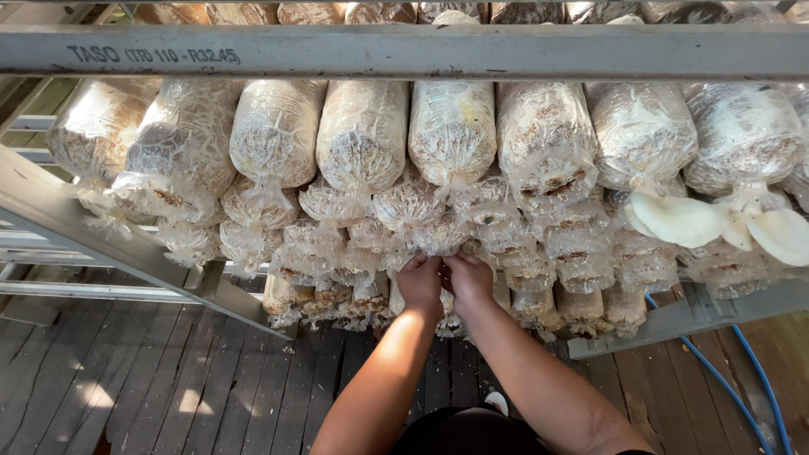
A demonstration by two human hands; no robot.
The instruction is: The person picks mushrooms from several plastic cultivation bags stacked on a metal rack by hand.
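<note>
Both hands meet at the mouth of one plastic-wrapped mushroom bag [440, 236] in the middle of the stacked rows, the left hand [420, 282] and right hand [468, 280] side by side, fingers pinched on its gathered neck. The bags lie on a grey metal rack [404, 50]. Pale oyster mushrooms [678, 219] sprout at right. A blue hose [742, 371] runs across the wooden floor [168, 379].

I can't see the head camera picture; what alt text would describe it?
Two bare hands, left and right, meet at the tied mouth of a plastic mushroom bag in a stacked wall of bags on a metal rack. White mushrooms sprout at right; a blue hose crosses the plank floor.
</note>
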